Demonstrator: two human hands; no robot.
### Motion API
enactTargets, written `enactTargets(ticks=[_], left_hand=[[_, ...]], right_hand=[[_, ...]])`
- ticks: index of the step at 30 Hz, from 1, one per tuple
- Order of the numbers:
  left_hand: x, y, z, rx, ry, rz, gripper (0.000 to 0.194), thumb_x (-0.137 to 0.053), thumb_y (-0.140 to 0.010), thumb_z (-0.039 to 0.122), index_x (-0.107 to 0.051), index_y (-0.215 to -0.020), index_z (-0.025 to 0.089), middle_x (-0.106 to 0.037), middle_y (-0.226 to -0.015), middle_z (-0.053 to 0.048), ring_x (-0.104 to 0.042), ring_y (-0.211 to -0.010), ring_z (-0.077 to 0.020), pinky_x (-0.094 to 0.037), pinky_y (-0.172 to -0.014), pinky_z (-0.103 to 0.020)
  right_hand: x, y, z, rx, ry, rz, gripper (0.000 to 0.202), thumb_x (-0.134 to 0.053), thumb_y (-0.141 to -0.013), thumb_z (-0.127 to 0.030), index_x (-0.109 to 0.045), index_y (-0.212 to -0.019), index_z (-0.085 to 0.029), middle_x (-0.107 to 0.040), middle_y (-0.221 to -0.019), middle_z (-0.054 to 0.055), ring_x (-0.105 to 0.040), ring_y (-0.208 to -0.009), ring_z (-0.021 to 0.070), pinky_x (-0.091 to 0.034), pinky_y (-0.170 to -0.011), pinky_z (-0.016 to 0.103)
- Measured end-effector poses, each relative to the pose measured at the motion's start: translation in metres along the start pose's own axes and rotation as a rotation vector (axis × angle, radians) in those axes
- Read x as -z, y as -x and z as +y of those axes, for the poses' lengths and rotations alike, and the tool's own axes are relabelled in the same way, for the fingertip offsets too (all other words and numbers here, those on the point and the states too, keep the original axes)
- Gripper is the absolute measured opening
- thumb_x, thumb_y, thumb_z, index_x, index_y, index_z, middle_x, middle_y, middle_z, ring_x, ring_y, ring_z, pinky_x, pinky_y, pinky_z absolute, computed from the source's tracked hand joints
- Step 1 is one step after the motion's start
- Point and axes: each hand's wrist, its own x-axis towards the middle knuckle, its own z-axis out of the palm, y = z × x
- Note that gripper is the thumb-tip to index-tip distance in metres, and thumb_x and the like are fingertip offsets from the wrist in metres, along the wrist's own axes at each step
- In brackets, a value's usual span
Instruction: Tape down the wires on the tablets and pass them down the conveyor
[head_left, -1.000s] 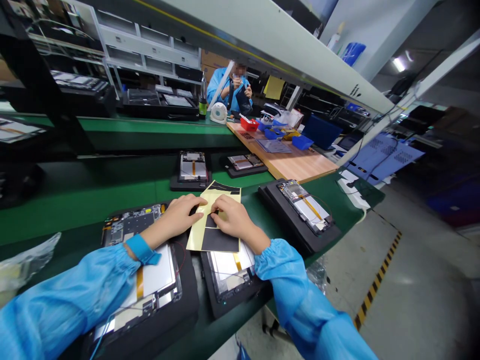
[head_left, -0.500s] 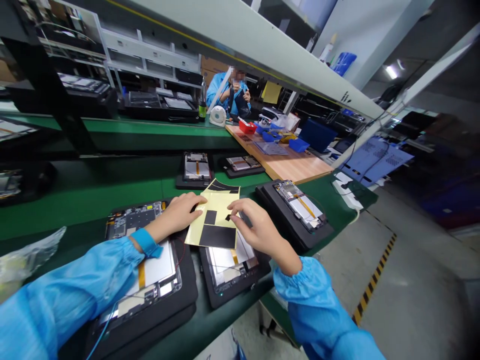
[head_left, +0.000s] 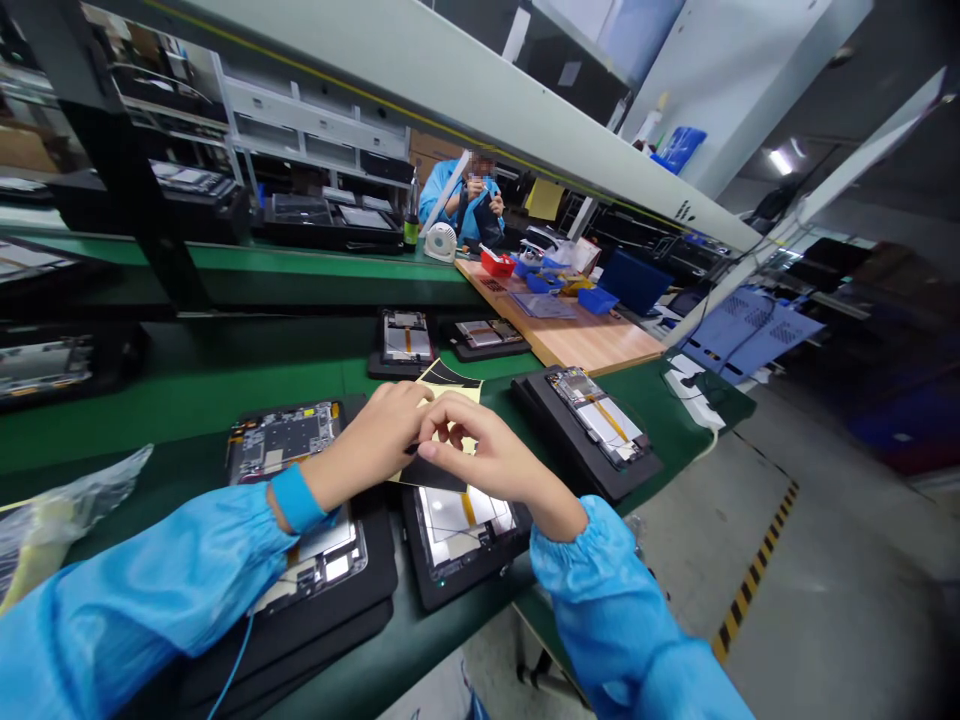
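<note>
A pale yellow backing sheet with black adhesive patches (head_left: 436, 476) lies over an opened tablet (head_left: 450, 540) in front of me, mostly covered by my hands. My left hand (head_left: 386, 430) reaches across it with bent fingers close together; their tips and thumb are largely hidden. My right hand (head_left: 480, 445) meets it from the right, thumb and forefinger pinched beside the left fingertips. A small dark bit shows where the hands meet, apparently the small black sticker. Under my left forearm is another opened tablet (head_left: 285, 440) on black foam.
More opened tablets on black foam rest at the right (head_left: 600, 415) and farther back (head_left: 406, 340). A wooden board (head_left: 592, 345) carries small bins. A power strip (head_left: 694, 395) sits by the right edge. Clear plastic bag (head_left: 82, 510) at left. A person (head_left: 461, 195) works across the bench.
My right hand has moved left with the small black sticker to meet my left hand. My left hand has shifted right and covers more of the sheet. The view has tilted slightly.
</note>
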Motion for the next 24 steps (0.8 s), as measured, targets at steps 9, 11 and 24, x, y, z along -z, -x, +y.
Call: enactTargets(ticks=[9,11,24], left_hand=[[0.044,0.064,-0.048,-0.179,0.104,-0.12,0.041,-0.05,-0.106,0.014,-0.08,-0.131,0.029,-0.081,-0.139,-0.008,-0.072,-0.131,-0.0301,-0.052,-0.117,-0.047],[0.042,0.078,-0.059,-0.244,0.153,-0.178,0.044,-0.052,-0.105,0.011,-0.08,-0.134,0.03,-0.08,-0.146,-0.007,-0.072,-0.134,-0.0276,-0.052,-0.117,-0.041],[0.031,0.058,-0.092,-0.449,0.317,-0.247,0.039,-0.05,-0.103,-0.002,-0.078,-0.116,0.022,-0.08,-0.098,-0.005,-0.07,-0.088,-0.0218,-0.053,-0.081,-0.03]], right_hand=[[-0.028,0.021,0.005,-0.234,-0.322,0.127,0.031,-0.088,-0.097,-0.049,-0.071,-0.106,-0.024,-0.069,-0.106,0.003,-0.065,-0.096,0.0199,-0.051,-0.077,0.03],[-0.038,0.021,0.013,-0.307,-0.384,0.06,0.037,-0.092,-0.094,-0.053,-0.071,-0.104,-0.024,-0.068,-0.1,0.002,-0.063,-0.091,0.0188,-0.05,-0.074,0.03],[-0.043,-0.012,0.03,-0.575,-0.638,-0.149,0.049,-0.101,-0.086,-0.059,-0.071,-0.094,-0.02,-0.059,-0.073,-0.006,-0.05,-0.065,0.0099,-0.044,-0.06,0.022]])
